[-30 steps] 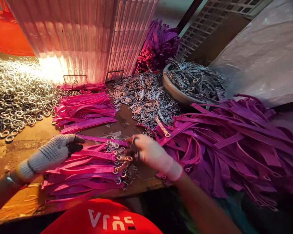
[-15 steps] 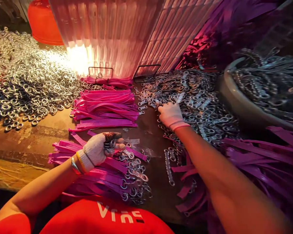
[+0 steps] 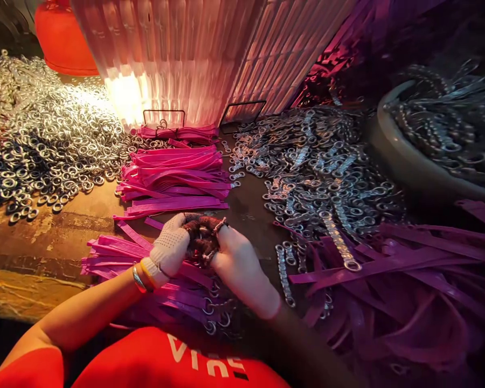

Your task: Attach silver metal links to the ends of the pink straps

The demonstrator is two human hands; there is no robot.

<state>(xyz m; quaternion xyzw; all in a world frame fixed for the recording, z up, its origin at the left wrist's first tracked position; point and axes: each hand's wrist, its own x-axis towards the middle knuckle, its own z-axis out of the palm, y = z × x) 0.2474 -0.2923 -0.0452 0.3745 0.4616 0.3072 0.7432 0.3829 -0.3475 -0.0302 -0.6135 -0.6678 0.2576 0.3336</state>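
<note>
My left hand (image 3: 172, 245), in a white dotted glove with dark fingertips, is closed around some metal rings (image 3: 203, 233), mostly hidden by the fingers. Against it, fingertip to fingertip, is my gloved right hand (image 3: 240, 267), curled closed; what it grips is covered. Both hands are above a bundle of pink straps (image 3: 167, 296) with metal fittings at their right ends. Just beyond lies a neat stack of pink straps (image 3: 173, 178). To the right spreads a heap of flat metal links (image 3: 315, 161).
A big pile of metal rings (image 3: 64, 140) covers the left side. Corrugated sheets (image 3: 165, 59) stand at the back, with a red container (image 3: 64, 40) beside them. A bucket (image 3: 392, 134) of metal pieces is at right, above loose purple straps (image 3: 420, 285).
My right hand has left the heap of metal links and come back to the left hand. The left hand has turned, its fingers now closed up against the right hand's.
</note>
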